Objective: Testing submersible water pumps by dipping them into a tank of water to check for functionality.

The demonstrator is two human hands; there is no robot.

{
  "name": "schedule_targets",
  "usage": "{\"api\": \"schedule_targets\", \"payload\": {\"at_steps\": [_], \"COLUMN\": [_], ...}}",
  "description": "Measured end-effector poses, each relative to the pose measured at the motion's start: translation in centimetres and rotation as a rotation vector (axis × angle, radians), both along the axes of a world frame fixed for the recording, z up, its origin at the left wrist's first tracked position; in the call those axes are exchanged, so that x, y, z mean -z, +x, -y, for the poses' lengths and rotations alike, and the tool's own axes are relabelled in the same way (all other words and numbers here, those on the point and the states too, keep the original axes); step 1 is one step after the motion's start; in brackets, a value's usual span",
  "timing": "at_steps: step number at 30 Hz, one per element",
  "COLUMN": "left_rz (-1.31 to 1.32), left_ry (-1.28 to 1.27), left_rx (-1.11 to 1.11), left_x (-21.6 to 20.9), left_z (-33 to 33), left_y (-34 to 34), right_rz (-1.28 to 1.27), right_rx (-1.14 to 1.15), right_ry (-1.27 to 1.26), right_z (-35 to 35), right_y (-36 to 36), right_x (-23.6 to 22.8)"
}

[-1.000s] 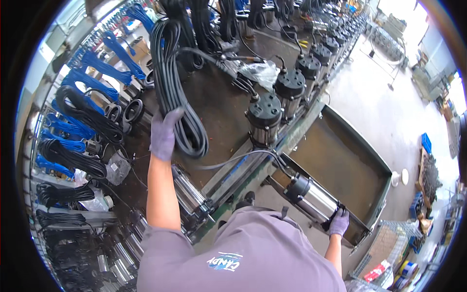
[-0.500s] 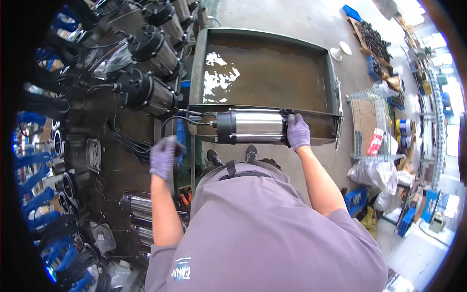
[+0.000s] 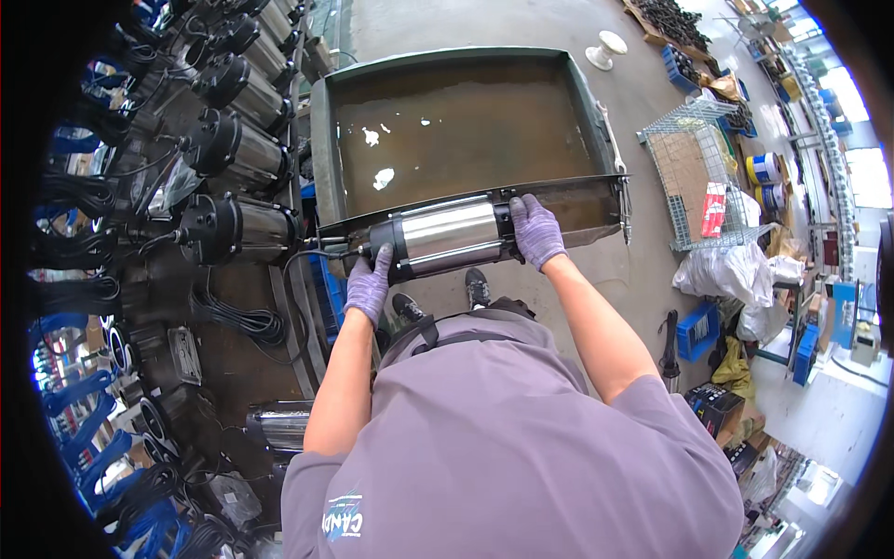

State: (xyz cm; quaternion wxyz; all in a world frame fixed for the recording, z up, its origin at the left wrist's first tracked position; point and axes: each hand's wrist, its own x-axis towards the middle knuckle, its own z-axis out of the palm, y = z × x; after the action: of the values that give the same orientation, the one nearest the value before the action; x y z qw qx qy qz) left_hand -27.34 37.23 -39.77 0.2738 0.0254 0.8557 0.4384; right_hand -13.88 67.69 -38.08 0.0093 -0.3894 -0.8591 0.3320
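1. Currently both hands grip a silver cylinder (image 3: 452,230) with black ends; the left hand (image 3: 369,287) has its thumb on the black left end, its other fingers partly hidden; the right hand (image 3: 538,233) curls over the right end.
2. The silver cylinder lies slightly tilted, left end nearer, over a narrow trough (image 3: 579,205) on the near side of a green tank (image 3: 326,140); whether it rests there I cannot tell.
3. Left, similar motors (image 3: 253,228) stand in a row; nearer lies a coiled black cable (image 3: 244,320).
4. Far right is a white spool (image 3: 607,49); nearer, a blue crate (image 3: 697,331).
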Motion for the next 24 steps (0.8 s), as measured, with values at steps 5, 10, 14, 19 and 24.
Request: {"api": "schedule_targets", "payload": {"at_steps": [5,10,14,19,24], "left_rz": [-0.012,-0.012,0.018,0.048,0.103], "left_ry": [-0.077,-0.016,0.031,0.008,0.043], "left_rx": [0.026,0.045,0.024,0.074,0.091], "left_x": [-0.3,0.6,1.8,0.3,0.8], "left_z": [-0.9,-0.6,0.7,0.4,0.5], "left_y": [0.1,-0.2,-0.7,-1.6,-2.1], "right_rz": [0.009,-0.057,0.002,0.074,0.177], "right_rx": [-0.007,-0.039,0.115,0.498,0.597], "right_ry": [0.006,-0.082,-0.218,0.185,0.213], "right_z": [-1.0,-2.1,-4.0,-11.6,-16.9], "right_y": [0.2,1.3,5.1,15.0,16.4], "right_x": [-0.5,-0.1,-1.6,2.9,6.4]}}
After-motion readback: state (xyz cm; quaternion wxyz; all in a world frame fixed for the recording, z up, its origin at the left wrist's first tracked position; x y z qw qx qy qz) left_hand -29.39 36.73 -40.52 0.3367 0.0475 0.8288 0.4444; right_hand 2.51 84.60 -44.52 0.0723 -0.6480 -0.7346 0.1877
